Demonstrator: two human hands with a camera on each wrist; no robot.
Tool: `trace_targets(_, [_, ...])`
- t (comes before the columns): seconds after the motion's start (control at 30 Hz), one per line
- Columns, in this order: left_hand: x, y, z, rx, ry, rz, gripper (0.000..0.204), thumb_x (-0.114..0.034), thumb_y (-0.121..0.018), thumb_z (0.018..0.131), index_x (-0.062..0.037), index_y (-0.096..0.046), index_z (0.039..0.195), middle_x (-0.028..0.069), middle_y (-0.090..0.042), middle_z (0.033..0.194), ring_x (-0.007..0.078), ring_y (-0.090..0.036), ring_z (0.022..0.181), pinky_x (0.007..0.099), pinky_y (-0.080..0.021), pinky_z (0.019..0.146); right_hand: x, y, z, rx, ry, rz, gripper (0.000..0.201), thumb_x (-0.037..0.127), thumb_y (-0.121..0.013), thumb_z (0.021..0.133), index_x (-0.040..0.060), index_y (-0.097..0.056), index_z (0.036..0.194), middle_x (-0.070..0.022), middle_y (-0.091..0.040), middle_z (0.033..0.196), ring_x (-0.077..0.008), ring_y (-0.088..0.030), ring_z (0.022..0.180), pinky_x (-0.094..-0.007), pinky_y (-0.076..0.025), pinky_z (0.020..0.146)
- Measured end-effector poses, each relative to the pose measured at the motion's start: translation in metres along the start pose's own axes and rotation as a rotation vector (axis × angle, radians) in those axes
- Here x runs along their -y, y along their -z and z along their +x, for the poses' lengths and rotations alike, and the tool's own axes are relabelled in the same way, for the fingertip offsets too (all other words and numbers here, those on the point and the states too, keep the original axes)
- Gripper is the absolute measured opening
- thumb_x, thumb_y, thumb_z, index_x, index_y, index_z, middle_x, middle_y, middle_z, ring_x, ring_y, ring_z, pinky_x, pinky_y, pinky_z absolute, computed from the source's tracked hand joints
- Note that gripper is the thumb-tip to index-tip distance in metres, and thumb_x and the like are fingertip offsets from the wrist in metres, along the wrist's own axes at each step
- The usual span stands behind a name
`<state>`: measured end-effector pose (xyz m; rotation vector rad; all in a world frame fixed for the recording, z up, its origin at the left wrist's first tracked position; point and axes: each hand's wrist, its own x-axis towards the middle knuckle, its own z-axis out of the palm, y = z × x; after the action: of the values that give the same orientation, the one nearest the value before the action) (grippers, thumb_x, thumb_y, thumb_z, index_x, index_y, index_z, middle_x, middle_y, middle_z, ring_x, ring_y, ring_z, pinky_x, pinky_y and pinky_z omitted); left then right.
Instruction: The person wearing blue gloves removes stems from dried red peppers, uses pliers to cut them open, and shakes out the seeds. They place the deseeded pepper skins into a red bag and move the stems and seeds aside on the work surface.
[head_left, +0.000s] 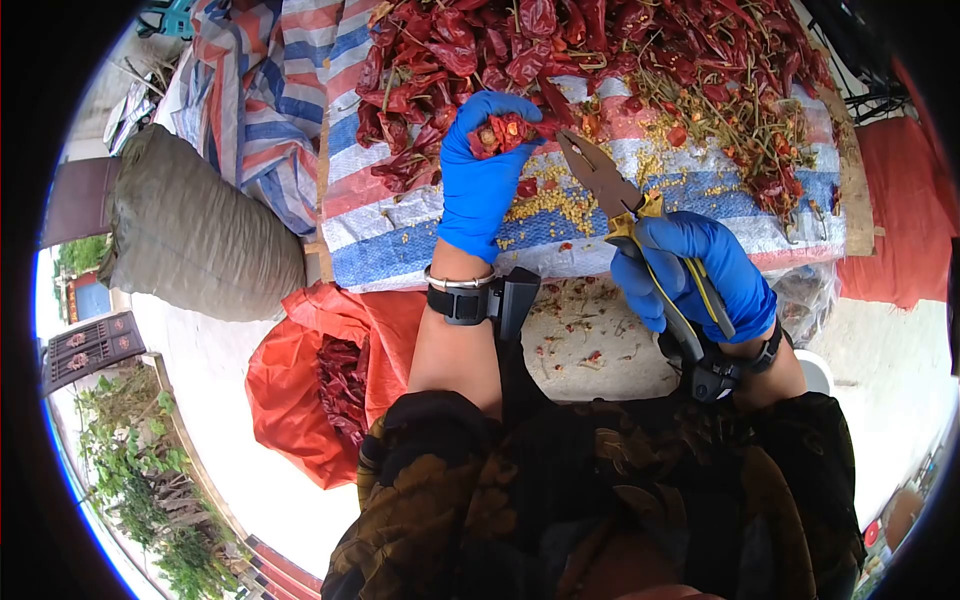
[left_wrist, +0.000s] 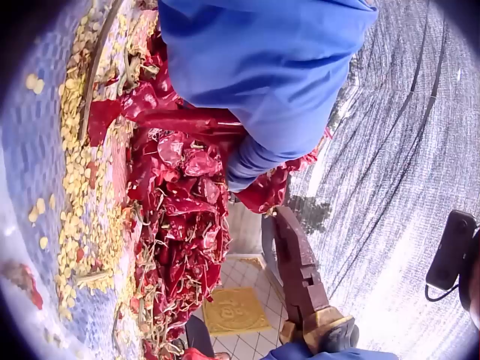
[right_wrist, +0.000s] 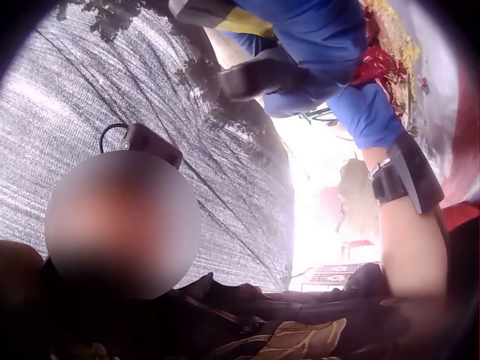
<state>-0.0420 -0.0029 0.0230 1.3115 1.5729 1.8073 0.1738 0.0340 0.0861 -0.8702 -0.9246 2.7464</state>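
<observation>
My left hand [head_left: 470, 195], in a blue glove, grips dried red chili peppers [head_left: 503, 135] with its fingers curled round them. Torn pepper flesh bulges out at the top of the fist in the head view. A pair of pliers [head_left: 603, 180] with rusty jaws and yellow-and-black handles is held in my gloved right hand [head_left: 705, 265]. The jaws point toward the left hand, their tips close to the held peppers. From the left wrist, the pliers [left_wrist: 298, 274] show just below the peppers [left_wrist: 264, 191] in the glove [left_wrist: 259, 60]. The right wrist view catches the handle end [right_wrist: 251, 79].
A heap of dried chili peppers [head_left: 450, 45] covers the far part of the striped sheet [head_left: 390, 235]. Loose seeds [head_left: 570, 212] and stems [head_left: 745, 140] lie nearer. To the left stand a full sack [head_left: 200, 225] and an open red bag [head_left: 285, 390] with peppers inside.
</observation>
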Motion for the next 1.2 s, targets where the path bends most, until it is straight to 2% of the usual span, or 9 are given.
trace_targets(0.37, [0.011, 0.012, 0.001, 0.036, -0.15, 0.111, 0.029, 0.014, -0.06, 0.065, -0.0047, -0.058, 0.087, 0.0038, -0.06, 0.088, 0.014, -0.057, 0.083, 0.0249, -0.046, 0.077, 0.0, -0.001, -0.006, 0.079, -0.019, 0.018, 0.035, 0.028, -0.052, 0.085, 0.0061, -0.051, 0.057, -0.0132, -0.056, 0.067, -0.0214, -0.053, 0.053, -0.0303, -0.042, 0.049])
trace_targets(0.47, [0.01, 0.043, 0.007, -0.334, 0.15, -0.104, 0.024, 0.009, -0.065, 0.068, -0.005, -0.056, 0.085, 0.0021, -0.059, 0.086, 0.0107, -0.055, 0.079, 0.0244, -0.048, 0.071, 0.007, -0.003, -0.026, 0.148, 0.048, -0.002, 0.037, 0.028, -0.054, 0.082, 0.0058, -0.05, 0.053, -0.0145, -0.054, 0.063, -0.0217, -0.053, 0.052, -0.0303, -0.041, 0.047])
trace_targets(0.57, [-0.004, 0.035, 0.007, -0.283, 0.12, -0.091, 0.026, 0.01, -0.065, 0.069, -0.0055, -0.056, 0.087, 0.0028, -0.059, 0.086, 0.0099, -0.054, 0.078, 0.0241, -0.049, 0.072, 0.013, -0.003, -0.027, 0.149, 0.124, -0.034, 0.038, 0.025, -0.055, 0.08, 0.0043, -0.049, 0.049, -0.0148, -0.053, 0.058, -0.0217, -0.052, 0.051, -0.0297, -0.041, 0.05])
trace_targets(0.63, [-0.001, 0.024, 0.007, -0.289, 0.052, -0.191, 0.027, 0.01, -0.065, 0.069, -0.0051, -0.056, 0.089, 0.0031, -0.059, 0.087, 0.01, -0.055, 0.077, 0.0247, -0.049, 0.073, 0.017, -0.008, -0.022, -0.061, 0.191, -0.214, 0.035, 0.024, -0.055, 0.079, 0.0019, -0.052, 0.052, -0.0149, -0.053, 0.058, -0.0219, -0.053, 0.052, -0.0294, -0.041, 0.053])
trace_targets(0.7, [-0.005, 0.02, 0.007, -0.269, 0.052, -0.149, 0.028, 0.011, -0.065, 0.069, -0.0049, -0.055, 0.089, 0.0031, -0.059, 0.088, 0.0103, -0.055, 0.08, 0.0248, -0.049, 0.074, 0.021, -0.002, -0.016, -0.09, 0.194, -0.312, 0.032, 0.021, -0.055, 0.079, -0.0016, -0.056, 0.057, -0.0169, -0.056, 0.062, -0.023, -0.055, 0.057, -0.0303, -0.044, 0.058])
trace_targets(0.73, [-0.002, 0.019, 0.009, -0.259, 0.131, -0.339, 0.028, 0.01, -0.065, 0.068, -0.0051, -0.055, 0.09, 0.0034, -0.06, 0.089, 0.0106, -0.055, 0.082, 0.0251, -0.048, 0.075, 0.021, 0.002, -0.015, -0.046, 0.159, -0.271, 0.031, 0.02, -0.054, 0.079, -0.0035, -0.057, 0.059, -0.0183, -0.057, 0.066, -0.0241, -0.057, 0.062, -0.0313, -0.045, 0.062])
trace_targets(0.93, [-0.004, 0.008, 0.008, -0.166, 0.158, -0.227, 0.028, 0.01, -0.065, 0.067, -0.0046, -0.056, 0.089, 0.003, -0.06, 0.09, 0.0118, -0.056, 0.084, 0.0255, -0.046, 0.078, 0.013, 0.012, -0.003, 0.219, 0.024, -0.192, 0.033, 0.02, -0.053, 0.078, -0.0102, -0.062, 0.087, -0.0225, -0.061, 0.094, -0.0305, -0.058, 0.093, -0.0366, -0.046, 0.083])
trace_targets(1.1, [0.002, 0.002, 0.009, -0.07, -0.031, -0.094, 0.028, 0.012, -0.062, 0.068, -0.0034, -0.055, 0.09, 0.0048, -0.06, 0.092, 0.0131, -0.058, 0.085, 0.0258, -0.048, 0.075, 0.012, 0.008, 0.001, 0.202, -0.057, -0.087, 0.036, 0.019, -0.053, 0.078, -0.0118, -0.058, 0.096, -0.0247, -0.058, 0.101, -0.0326, -0.056, 0.097, -0.0412, -0.046, 0.084])
trace_targets(1.2, [0.002, 0.0, 0.01, -0.019, -0.029, -0.021, 0.028, 0.014, -0.061, 0.066, -0.0037, -0.055, 0.087, 0.0057, -0.059, 0.092, 0.0147, -0.057, 0.088, 0.0261, -0.045, 0.08, 0.01, 0.004, 0.002, 0.116, -0.002, -0.034, 0.046, 0.023, -0.058, 0.072, -0.0153, -0.053, 0.096, -0.03, -0.058, 0.089, -0.0396, -0.059, 0.086, -0.0474, -0.05, 0.074])
